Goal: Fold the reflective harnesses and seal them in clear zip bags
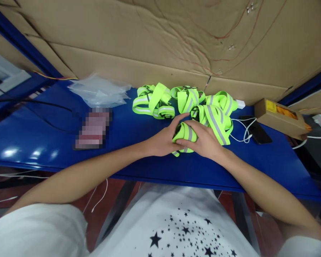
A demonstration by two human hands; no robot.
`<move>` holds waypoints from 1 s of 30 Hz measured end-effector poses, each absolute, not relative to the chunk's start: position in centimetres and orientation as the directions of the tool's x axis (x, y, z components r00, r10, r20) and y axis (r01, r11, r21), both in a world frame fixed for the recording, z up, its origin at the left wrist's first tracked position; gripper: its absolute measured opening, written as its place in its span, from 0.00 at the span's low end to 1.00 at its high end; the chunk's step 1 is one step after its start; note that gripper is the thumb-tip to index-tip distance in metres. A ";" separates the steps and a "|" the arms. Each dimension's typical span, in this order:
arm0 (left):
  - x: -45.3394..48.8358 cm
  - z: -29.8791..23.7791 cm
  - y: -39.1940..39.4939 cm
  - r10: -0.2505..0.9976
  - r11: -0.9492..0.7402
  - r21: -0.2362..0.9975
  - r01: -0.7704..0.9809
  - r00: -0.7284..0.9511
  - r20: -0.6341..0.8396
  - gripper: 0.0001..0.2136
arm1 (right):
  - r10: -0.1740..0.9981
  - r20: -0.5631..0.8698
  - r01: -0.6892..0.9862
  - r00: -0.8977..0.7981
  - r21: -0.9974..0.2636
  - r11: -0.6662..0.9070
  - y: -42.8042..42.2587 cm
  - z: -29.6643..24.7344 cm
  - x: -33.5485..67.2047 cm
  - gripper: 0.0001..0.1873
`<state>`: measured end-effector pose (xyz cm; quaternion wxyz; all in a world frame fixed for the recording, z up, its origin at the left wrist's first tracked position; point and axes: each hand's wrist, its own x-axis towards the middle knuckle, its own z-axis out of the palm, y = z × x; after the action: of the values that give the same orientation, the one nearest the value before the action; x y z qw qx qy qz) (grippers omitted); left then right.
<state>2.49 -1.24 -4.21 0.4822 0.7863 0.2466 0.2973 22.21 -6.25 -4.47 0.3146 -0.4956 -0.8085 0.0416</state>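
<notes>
Between my two hands is a rolled-up neon yellow reflective strap (pixel 186 132) with a grey stripe, held above the blue table near its front edge. My left hand (pixel 164 140) is wrapped round the roll's left side, its thumb stretched along the top. My right hand (pixel 206 139) grips the roll from the right. A short end of the strap hangs out below. Just beyond my hands lie several more neon straps: a loose bundle (pixel 152 101) to the left, another (pixel 187 99) in the middle, and a larger heap (pixel 216 117) to the right.
A stack of clear plastic bags (pixel 98 91) lies at the back left, with a phone (pixel 93 129) in front of it. To the right are a white cable (pixel 247 134), a dark phone (pixel 258 131) and an open cardboard box (pixel 279 116). A cardboard wall (pixel 123 60) stands behind.
</notes>
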 end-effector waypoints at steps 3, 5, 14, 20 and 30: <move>2.6 -3.8 -1.2 0.731 -0.301 0.948 0.102 0.663 0.160 0.44 | 0.857 0.487 0.744 -0.168 -0.508 0.434 -5.8 -4.2 22.1 0.31; 2.8 -3.6 -1.5 0.779 -0.212 0.973 0.088 0.617 0.113 0.38 | 0.855 0.518 0.727 -0.022 -0.579 0.369 -5.8 -3.6 22.0 0.31; 3.4 -3.7 -2.9 0.698 -0.296 0.954 -0.047 0.671 0.250 0.26 | 0.921 0.377 0.467 0.101 -0.835 0.291 -6.9 -1.7 21.7 0.18; 3.2 -3.6 -3.0 0.760 -0.240 0.971 0.015 0.626 0.178 0.37 | 0.937 0.333 0.486 0.107 -0.839 0.243 -6.7 -2.4 21.5 0.21; 3.0 -3.3 -3.1 0.650 -0.350 0.933 -0.083 0.696 0.306 0.40 | 0.983 0.183 0.289 -0.006 -0.941 0.177 -7.2 -2.3 21.4 0.20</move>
<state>2.97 -3.05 -3.34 0.5374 0.7477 0.1897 0.3409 21.35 -7.23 -2.32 0.4705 -0.5250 -0.6059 0.3687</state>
